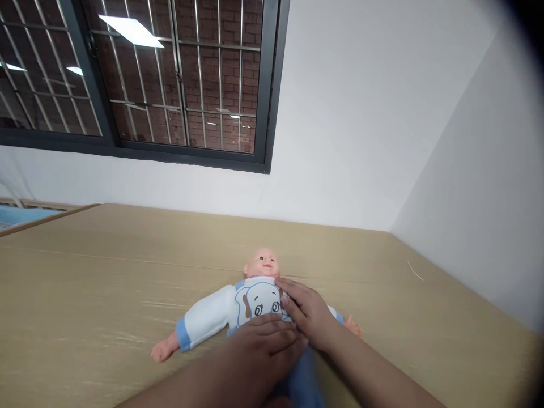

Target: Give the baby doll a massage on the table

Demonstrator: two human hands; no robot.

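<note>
A baby doll lies on its back with its arms spread wide. It wears a white long-sleeved top with blue cuffs and a printed cartoon animal face on the chest. Blue trousers show below, slightly blurred. My left hand rests across the doll's lower belly, its fingers stretched out to the right. Against the right side of the chest lies my right hand, fingers extended toward the doll's neck. The two hands are close together and cover part of the top. The doll's legs are mostly hidden.
The doll is on a wide wooden-looking surface that meets a white wall. A thin pale strand lies at the right. A dark-framed window with metal bars is above, and something light blue shows at the far left.
</note>
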